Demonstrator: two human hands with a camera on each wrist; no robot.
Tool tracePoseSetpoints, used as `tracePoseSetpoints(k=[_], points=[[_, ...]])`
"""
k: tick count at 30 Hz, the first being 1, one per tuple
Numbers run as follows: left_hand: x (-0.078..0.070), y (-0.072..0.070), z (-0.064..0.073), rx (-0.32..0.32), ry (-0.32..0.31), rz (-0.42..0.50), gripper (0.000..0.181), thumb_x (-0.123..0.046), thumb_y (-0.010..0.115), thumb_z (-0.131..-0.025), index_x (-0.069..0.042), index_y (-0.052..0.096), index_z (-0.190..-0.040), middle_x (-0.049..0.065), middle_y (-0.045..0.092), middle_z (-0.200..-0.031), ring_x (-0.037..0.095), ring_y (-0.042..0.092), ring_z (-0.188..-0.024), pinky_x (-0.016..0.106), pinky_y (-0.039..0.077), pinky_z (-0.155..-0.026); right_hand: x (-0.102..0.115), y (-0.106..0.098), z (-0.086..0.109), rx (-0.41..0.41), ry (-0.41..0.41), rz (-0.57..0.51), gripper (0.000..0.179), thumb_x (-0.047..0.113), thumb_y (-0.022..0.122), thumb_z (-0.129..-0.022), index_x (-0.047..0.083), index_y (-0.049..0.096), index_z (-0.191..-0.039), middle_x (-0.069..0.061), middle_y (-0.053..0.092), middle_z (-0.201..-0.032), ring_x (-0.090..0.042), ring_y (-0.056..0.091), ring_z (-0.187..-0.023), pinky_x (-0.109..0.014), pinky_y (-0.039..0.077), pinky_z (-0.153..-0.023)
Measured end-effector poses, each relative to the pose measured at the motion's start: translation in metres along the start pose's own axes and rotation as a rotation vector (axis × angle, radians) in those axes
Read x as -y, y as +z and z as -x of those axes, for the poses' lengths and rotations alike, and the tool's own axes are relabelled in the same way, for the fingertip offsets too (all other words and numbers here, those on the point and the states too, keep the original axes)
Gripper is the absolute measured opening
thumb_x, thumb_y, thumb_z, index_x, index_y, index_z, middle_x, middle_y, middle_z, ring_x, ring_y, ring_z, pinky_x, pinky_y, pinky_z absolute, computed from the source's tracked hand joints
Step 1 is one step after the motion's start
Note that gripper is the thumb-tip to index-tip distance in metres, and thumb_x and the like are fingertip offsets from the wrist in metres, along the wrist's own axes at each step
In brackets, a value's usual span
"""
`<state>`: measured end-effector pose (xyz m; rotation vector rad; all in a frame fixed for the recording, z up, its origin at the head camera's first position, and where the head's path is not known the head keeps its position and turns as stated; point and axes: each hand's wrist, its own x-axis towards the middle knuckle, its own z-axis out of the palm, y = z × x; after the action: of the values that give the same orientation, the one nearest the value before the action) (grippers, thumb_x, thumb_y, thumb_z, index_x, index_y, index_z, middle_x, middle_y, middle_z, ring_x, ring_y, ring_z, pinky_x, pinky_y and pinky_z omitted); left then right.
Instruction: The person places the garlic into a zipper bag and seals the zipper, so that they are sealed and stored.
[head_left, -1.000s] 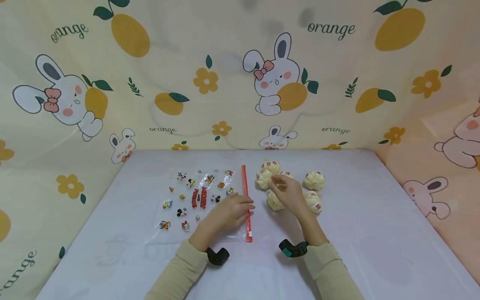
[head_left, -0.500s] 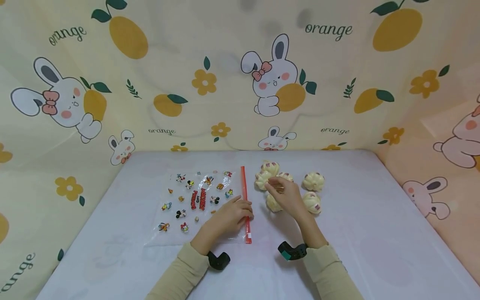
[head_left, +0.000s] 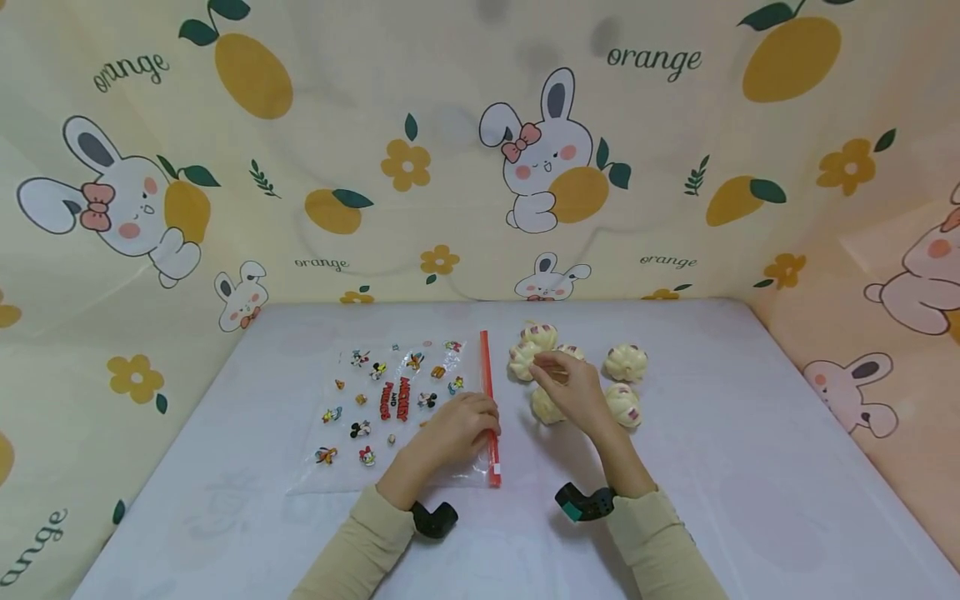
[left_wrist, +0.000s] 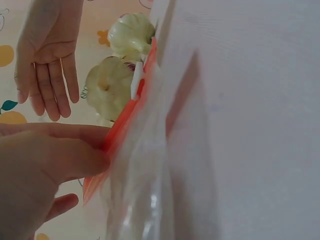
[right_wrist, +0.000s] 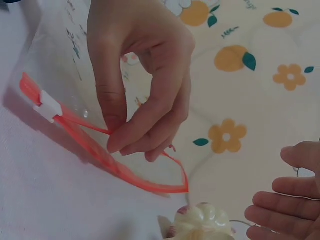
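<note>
Left hand: the left hand (head_left: 461, 425) pinches one red strip of the bag's zip edge between thumb and fingers.
Bag: the clear zip bag (head_left: 393, 400) lies on the tabletop (head_left: 750, 483), left of the garlic bulbs, printed with small cartoon figures and red lettering.
Zip edge: the red zip edge (head_left: 486, 358) runs along the bag's right side; its two strips stand apart near the pinch, with a white slider (right_wrist: 48, 106) at one end.
Right hand: the right hand (head_left: 576, 387) hovers over the bulbs, fingers released, palm bare; contact with a bulb, I cannot tell.
Bulbs: six pale garlic bulbs (head_left: 522, 361) with purplish patches; four near the right hand's fingers, two further right, just beside each other.
Wrists: a black device (head_left: 435, 519) on each, below beige sleeves (head_left: 360, 533).
Backdrop: patterned cloth (head_left: 465, 100) with rabbits, oranges and flowers.
</note>
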<state>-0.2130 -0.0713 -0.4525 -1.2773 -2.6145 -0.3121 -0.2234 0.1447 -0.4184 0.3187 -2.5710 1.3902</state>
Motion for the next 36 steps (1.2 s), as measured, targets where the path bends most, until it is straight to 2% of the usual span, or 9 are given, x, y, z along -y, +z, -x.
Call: tracePoseSetpoints(k=[9,18,23,30,36], points=[[0.003,-0.011,-0.001,-0.148,0.081,-0.044,0.008,-0.010,0.070,-0.083,-0.017,0.074,-0.085,-0.003,0.071,-0.095,0.015,0.065,-0.101,0.032,0.050,-0.099,0.007,0.000,0.002,0.012,-0.016,-0.019,0.029,0.017,0.064,-0.093,-0.003,0.065,-0.113,-0.020,0.071,-0.109,-0.033,0.069,-0.102,-0.042,0.058,-0.089],[0.004,-0.023,-0.001,-0.233,0.101,-0.061,0.009,-0.008,0.069,-0.083,-0.016,0.074,-0.082,-0.004,0.071,-0.093,0.015,0.065,-0.099,0.030,0.051,-0.099,0.010,0.010,0.003,0.038,-0.038,-0.105,0.025,0.012,0.066,-0.091,-0.005,0.067,-0.109,-0.022,0.072,-0.106,-0.034,0.070,-0.098,-0.036,0.060,-0.084],[0.005,-0.029,0.000,-0.262,0.068,-0.029,0.008,-0.007,0.070,-0.081,-0.015,0.072,-0.081,-0.003,0.070,-0.094,0.015,0.063,-0.101,0.030,0.051,-0.098,0.010,0.016,0.003,0.060,-0.045,-0.100,0.026,0.013,0.066,-0.091,-0.003,0.067,-0.110,-0.020,0.072,-0.105,-0.032,0.070,-0.098,-0.034,0.060,-0.084],[0.002,-0.037,0.003,-0.220,-0.068,-0.050,0.006,-0.015,0.070,-0.083,-0.020,0.071,-0.086,-0.005,0.069,-0.102,0.016,0.057,-0.105,0.037,0.051,-0.091,0.010,0.020,0.004,0.074,-0.056,-0.107,0.025,0.012,0.066,-0.091,-0.004,0.068,-0.110,-0.022,0.072,-0.103,-0.033,0.070,-0.097,-0.036,0.060,-0.084],[0.001,-0.037,0.004,-0.222,-0.073,0.062,0.006,-0.008,0.069,-0.083,-0.013,0.070,-0.086,0.001,0.068,-0.102,0.016,0.061,-0.098,0.033,0.055,-0.089,0.010,0.020,0.004,0.069,-0.057,-0.096,0.024,0.012,0.066,-0.091,-0.003,0.068,-0.109,-0.021,0.073,-0.103,-0.032,0.071,-0.097,-0.035,0.060,-0.083]])
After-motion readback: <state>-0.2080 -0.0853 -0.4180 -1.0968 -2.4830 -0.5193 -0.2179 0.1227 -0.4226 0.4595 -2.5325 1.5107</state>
